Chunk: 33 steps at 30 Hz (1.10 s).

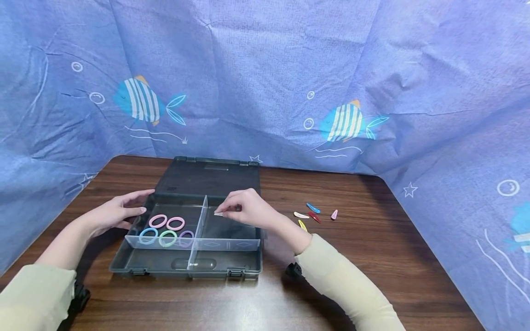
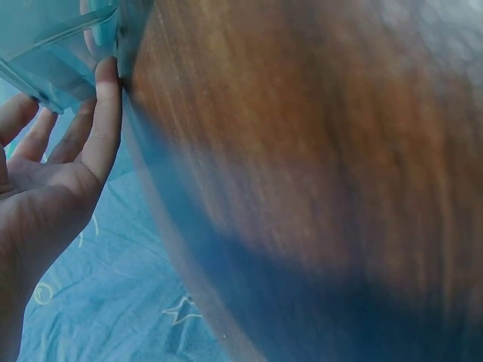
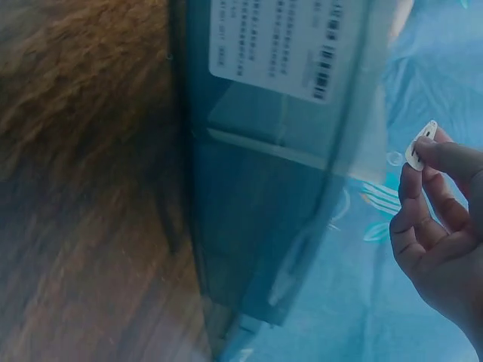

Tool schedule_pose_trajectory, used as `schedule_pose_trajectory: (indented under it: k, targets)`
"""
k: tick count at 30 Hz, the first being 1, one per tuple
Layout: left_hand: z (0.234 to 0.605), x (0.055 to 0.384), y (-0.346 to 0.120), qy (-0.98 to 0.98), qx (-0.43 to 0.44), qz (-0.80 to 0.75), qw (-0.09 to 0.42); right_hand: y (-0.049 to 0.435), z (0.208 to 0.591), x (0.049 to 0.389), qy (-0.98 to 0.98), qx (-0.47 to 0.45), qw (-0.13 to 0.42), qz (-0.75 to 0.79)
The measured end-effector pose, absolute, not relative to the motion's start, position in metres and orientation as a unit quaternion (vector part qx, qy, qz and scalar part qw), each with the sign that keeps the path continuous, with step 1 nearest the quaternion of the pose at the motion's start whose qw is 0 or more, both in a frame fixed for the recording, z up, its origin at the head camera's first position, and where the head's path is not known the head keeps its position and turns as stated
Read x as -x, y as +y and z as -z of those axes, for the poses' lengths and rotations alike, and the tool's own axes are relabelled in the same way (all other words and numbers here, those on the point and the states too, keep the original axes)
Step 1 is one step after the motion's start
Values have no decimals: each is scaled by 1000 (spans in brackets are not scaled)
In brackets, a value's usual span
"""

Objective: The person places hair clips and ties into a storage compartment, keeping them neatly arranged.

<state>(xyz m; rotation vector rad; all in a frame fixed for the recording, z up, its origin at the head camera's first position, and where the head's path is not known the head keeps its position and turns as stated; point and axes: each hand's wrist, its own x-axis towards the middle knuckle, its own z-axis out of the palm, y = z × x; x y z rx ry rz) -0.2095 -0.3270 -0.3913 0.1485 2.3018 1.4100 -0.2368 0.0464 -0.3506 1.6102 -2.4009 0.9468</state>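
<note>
A dark translucent organizer box lies with its lid folded back, split by clear dividers. My right hand pinches a white snap hair clip between thumb and fingers, above the back right compartment. My left hand touches the box's left side, its fingertips against the wall in the left wrist view. Inside the back left compartment lie several hair ties, among them a pink one, a blue one, a green one and a purple one, partly seen through the divider.
Right of the box, on the wooden table, lie a blue clip, a white clip, a red clip, a yellow clip and a pink clip. A blue fish-print curtain hangs behind.
</note>
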Motion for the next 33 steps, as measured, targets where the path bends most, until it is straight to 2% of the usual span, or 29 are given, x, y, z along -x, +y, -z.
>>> schedule_pose_trajectory:
  k: [20, 26, 33]
  targets:
    - [389, 210, -326, 829, -50, -511, 221, 14, 389, 255, -831, -483, -131, -241]
    - [389, 209, -327, 828, -50, -513, 221, 8, 394, 256, -829, -489, -169, -211]
    - [391, 209, -327, 829, -50, -513, 218, 6, 399, 255, -832, -489, -179, -193]
